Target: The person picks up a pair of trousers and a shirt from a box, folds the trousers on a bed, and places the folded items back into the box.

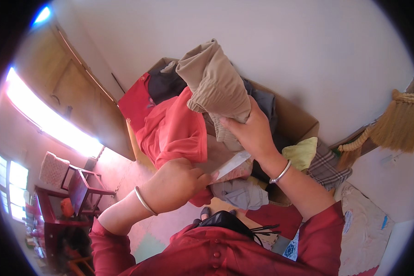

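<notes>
My right hand (pixel 253 129) grips a khaki garment (pixel 222 81) with a gathered elastic band, holding it raised over a cardboard box (pixel 293 112) heaped with clothes. Closer to me, my left hand (pixel 179 183) is closed at the lower edge of a coral-red garment (pixel 174 131), which trails back over the box's left side. The left fingertips are partly hidden. A narrow whitish strip (pixel 232 166) shows between the two hands; what it belongs to cannot be told. Below it, a pale grey garment (pixel 243 193) hangs over the near side.
Yellow-green cloth (pixel 300 153) and plaid fabric (pixel 327 162) lie to the right. Straw brooms (pixel 396 122) stand by the wall. Left are a wooden door (pixel 76 86), a chair (pixel 86 188) and a dark red table (pixel 55 217). Foam mats (pixel 148 220) cover the floor.
</notes>
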The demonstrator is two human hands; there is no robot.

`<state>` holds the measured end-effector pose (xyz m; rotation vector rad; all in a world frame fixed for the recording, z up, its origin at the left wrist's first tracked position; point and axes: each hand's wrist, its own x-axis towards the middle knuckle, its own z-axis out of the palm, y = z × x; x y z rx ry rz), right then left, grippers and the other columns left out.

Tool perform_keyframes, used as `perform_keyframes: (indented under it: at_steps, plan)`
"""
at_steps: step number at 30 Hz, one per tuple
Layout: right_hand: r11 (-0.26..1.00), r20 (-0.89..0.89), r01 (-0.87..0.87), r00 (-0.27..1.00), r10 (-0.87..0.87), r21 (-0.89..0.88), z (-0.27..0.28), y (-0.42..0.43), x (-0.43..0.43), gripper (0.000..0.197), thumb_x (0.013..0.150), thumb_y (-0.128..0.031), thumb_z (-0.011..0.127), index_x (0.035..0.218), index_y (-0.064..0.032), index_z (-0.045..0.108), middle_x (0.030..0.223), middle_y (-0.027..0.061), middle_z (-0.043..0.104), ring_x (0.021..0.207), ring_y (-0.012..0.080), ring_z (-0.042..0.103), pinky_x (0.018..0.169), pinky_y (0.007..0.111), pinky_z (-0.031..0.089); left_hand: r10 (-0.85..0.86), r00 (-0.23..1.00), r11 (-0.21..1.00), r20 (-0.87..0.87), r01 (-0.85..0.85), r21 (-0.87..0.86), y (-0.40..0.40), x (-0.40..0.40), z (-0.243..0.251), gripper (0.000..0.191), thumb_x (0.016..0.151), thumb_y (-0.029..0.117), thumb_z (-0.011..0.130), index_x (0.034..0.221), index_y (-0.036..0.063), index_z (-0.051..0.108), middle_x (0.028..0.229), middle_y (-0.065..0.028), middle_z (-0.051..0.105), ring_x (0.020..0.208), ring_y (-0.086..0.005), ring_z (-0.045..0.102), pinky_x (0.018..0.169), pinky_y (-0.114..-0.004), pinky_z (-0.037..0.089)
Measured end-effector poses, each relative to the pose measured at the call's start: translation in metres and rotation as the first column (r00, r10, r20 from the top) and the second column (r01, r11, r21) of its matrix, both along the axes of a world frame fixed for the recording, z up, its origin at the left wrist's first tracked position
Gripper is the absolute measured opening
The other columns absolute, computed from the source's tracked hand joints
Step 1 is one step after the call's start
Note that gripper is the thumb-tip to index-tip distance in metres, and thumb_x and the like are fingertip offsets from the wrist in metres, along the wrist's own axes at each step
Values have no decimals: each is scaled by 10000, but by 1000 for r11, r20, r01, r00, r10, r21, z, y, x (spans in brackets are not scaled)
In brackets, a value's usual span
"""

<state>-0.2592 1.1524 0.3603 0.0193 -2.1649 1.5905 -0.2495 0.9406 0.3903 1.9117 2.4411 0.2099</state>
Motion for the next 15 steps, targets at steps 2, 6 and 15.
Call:
perform_keyframes:
  at_steps: [2,6,15]
  plan:
    - [996,49,-3,999,-1,88,-1,1,-4,496,703,-114,685,1133,7,470,1002,121,604,933,177,570,826,288,426,-21,1000,999,2,21,25,-1,2,-2,154,735,125,551,853,28,572,667,-80,530,627,-259,529,585,-353,430]
    - [988,134,-50,991,31,145,-4,3,-4,530,690,-134,678,1151,9,458,1009,157,598,955,216,573,840,299,420,-10,998,1000,67,11,-13,-8,-2,-4,148,736,119,544,848,26,571,665,-78,531,629,-256,532,588,-350,431]
    - [988,216,-94,974,67,120,-21,11,4,551,682,-128,678,1167,6,454,1053,139,593,984,204,564,861,297,412,-51,997,996,66,56,-76,-17,-3,-18,191,741,92,510,922,36,537,696,-56,528,614,-235,526,593,-327,404]
